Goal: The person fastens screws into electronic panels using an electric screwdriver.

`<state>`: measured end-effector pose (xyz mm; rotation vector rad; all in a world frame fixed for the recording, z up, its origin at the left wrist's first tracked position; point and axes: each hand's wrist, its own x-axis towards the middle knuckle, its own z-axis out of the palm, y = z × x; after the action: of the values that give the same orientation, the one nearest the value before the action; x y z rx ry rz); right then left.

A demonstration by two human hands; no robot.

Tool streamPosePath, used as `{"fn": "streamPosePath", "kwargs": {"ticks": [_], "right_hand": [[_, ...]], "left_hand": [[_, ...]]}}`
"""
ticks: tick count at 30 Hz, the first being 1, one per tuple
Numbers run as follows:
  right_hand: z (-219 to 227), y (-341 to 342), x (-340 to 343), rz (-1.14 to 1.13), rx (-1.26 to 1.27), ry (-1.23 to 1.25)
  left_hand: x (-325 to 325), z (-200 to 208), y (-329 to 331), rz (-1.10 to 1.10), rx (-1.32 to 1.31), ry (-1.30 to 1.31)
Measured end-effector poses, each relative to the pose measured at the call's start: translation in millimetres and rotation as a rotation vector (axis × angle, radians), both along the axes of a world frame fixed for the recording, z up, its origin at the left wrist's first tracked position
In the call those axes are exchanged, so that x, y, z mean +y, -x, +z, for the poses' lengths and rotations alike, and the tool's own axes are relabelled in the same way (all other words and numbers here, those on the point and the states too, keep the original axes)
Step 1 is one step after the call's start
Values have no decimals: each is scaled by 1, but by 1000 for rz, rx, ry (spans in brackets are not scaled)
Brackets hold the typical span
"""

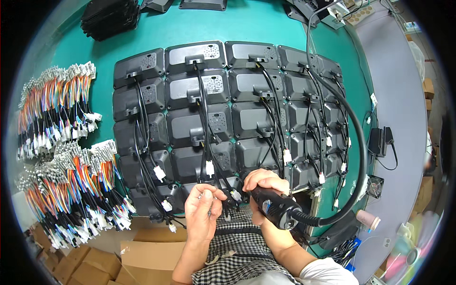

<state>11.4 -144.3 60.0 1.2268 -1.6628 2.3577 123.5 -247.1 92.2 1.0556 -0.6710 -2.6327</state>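
Note:
My right hand point(267, 181) is wrapped round a black corded electric screwdriver point(278, 209), its tip pointing away from me and hidden behind the hand. From its rear end a thick black cable point(365, 156) loops up to the right. Beside it, my left hand point(204, 207) is closed, thumb against curled fingers; anything small in them is too tiny to make out. Both hands are at the near edge of several rows of black plastic housings point(199, 123), laid back side up. Black cables with white connectors point(209, 168) trail from the housings toward me, some beside my left hand.
Bundles of multicoloured wire harnesses point(78, 185) lie at the left on the green table point(266, 23). A stack of black parts point(109, 18) stands at the far left. Cardboard boxes point(152, 254) are below the table edge. A power adapter point(378, 141) and a colourful fan point(412, 256) are at right.

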Motion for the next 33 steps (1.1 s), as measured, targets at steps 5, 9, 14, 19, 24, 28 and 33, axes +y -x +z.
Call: {"fn": "streamPosePath", "kwargs": {"ticks": [5, 9, 14, 19, 24, 28, 33], "right_hand": [[-6, 0, -4, -24, -73, 50], [5, 3, -10, -113, -409, 187], [62, 25, -21, -285, -496, 185], [111, 53, -26, -208, -484, 413], [120, 63, -36, -179, -494, 435], [117, 66, -42, -185, -489, 418], [114, 69, -45, -216, -502, 407]], "left_hand": [[-4, 1, 2, -53, 12, -6], [-5, -3, 5, -87, 38, -14], [-16, -4, 18, -118, 35, -48], [-25, 3, 40, -276, 11, 45], [-28, 14, 57, -344, 41, 34], [-23, 16, 69, -278, 5, -22], [-20, 13, 78, -213, -38, -143]]}}
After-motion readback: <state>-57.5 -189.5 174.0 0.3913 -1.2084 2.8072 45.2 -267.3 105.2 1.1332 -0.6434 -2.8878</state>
